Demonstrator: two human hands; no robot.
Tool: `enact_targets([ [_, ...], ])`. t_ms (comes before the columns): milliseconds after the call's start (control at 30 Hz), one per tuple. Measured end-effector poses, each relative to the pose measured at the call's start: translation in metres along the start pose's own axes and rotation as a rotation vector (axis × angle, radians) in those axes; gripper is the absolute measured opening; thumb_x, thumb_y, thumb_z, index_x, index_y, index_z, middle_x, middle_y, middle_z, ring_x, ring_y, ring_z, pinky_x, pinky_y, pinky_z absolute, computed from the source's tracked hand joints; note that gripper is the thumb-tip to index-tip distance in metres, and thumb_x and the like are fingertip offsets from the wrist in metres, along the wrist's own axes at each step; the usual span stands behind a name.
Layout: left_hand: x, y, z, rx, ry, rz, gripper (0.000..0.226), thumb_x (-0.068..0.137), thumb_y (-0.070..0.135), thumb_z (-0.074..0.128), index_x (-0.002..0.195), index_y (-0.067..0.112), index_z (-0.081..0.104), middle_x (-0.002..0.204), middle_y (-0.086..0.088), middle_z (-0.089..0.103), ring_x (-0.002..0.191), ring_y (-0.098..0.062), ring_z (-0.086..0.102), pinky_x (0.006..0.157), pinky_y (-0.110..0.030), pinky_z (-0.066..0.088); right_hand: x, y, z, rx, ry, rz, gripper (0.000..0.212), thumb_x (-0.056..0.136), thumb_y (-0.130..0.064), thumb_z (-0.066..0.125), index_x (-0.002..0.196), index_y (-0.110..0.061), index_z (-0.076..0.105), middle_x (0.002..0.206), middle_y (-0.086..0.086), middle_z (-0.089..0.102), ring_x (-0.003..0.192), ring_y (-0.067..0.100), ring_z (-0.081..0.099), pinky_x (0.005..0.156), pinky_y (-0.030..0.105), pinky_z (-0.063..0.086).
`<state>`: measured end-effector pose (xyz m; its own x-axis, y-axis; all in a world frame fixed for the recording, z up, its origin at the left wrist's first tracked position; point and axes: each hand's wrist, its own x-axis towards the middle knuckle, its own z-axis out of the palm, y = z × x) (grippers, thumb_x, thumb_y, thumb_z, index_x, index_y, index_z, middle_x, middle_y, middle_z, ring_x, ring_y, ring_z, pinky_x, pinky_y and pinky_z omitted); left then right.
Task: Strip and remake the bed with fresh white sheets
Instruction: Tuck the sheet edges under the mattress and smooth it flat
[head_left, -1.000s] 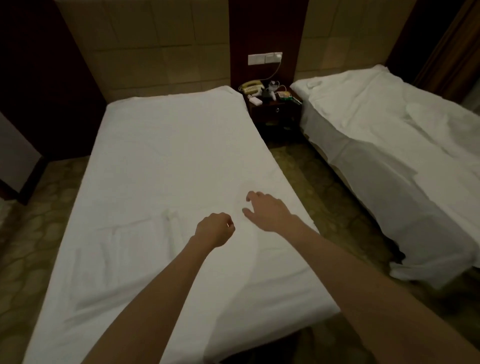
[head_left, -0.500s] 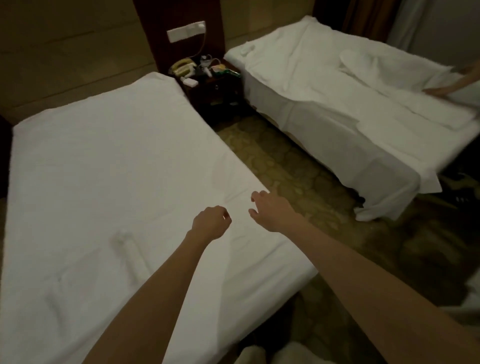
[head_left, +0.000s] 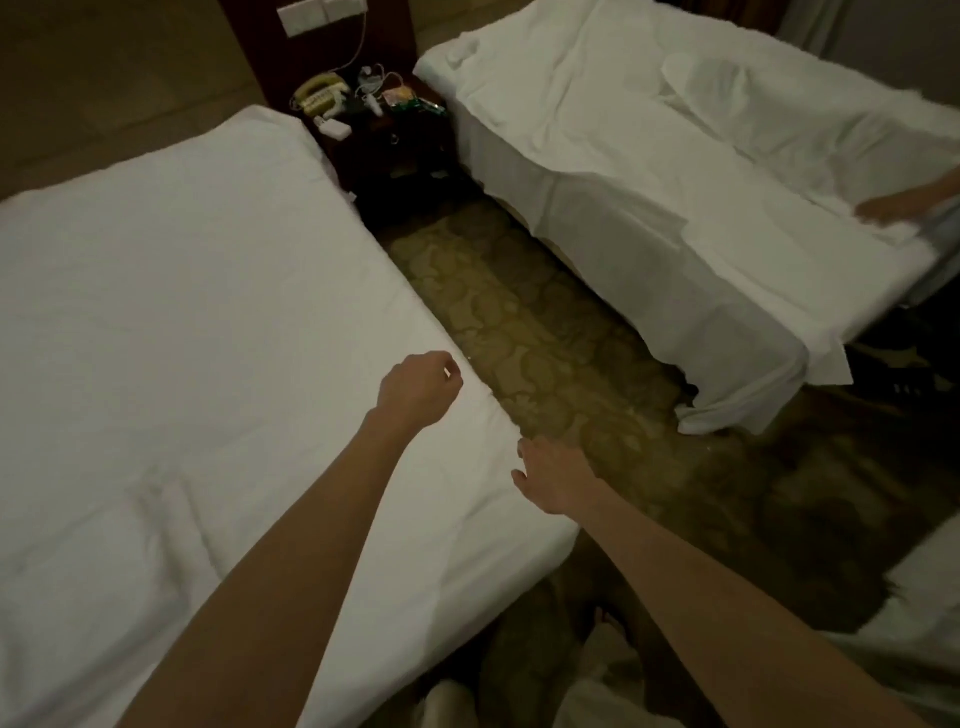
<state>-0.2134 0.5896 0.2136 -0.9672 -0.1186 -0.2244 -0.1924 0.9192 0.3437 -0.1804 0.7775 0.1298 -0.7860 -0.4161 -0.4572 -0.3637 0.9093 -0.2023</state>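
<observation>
Dim hotel room with patterned carpet was seen from above. Near bed filled the left side, covered by a white sheet lying fairly smooth, with soft creases toward the bed's lower left. Left hand was held over the sheet near the bed's right edge, fingers curled into a loose fist; no cloth was seen pinched in it, though contact with the sheet could not be told. Right hand was placed at the bed's right edge, close to the foot corner, fingers relaxed and slightly apart, fingertips at the sheet's border. Dark nightstand was wedged between the two beds at the head end, carrying a phone and small clutter. Second bed stood at right, draped in loose rumpled white sheets hanging over its side. Another person's hand was seen on that bed at its far right edge.
</observation>
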Motion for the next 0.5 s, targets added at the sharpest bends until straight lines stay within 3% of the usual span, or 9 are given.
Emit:
enact_targets([
  [267,-0.019,0.06,0.079,-0.018,-0.142,-0.265,0.028,0.095,0.03,0.047,0.116,0.02,0.062,0.117,-0.005,0.065,0.104,-0.026,0.061,0.086,-0.034,0.048,0.039,0.086,-0.089,0.139,0.101,-0.114,0.026,0.099,-0.034,0.043,0.11,-0.012,0.051,0.106,0.005,0.057,0.094,0.019,0.056,0.088,0.036,0.049],
  [500,-0.035,0.074,0.112,-0.015,-0.275,-0.338,0.028,0.096,0.031,0.046,0.117,0.021,0.061,0.116,-0.005,0.065,0.106,-0.024,0.06,0.087,-0.032,0.045,0.066,0.094,-0.128,0.217,0.212,-0.176,0.028,0.099,-0.034,0.044,0.118,-0.015,0.05,0.107,0.002,0.057,0.093,0.017,0.056,0.09,0.037,0.049],
])
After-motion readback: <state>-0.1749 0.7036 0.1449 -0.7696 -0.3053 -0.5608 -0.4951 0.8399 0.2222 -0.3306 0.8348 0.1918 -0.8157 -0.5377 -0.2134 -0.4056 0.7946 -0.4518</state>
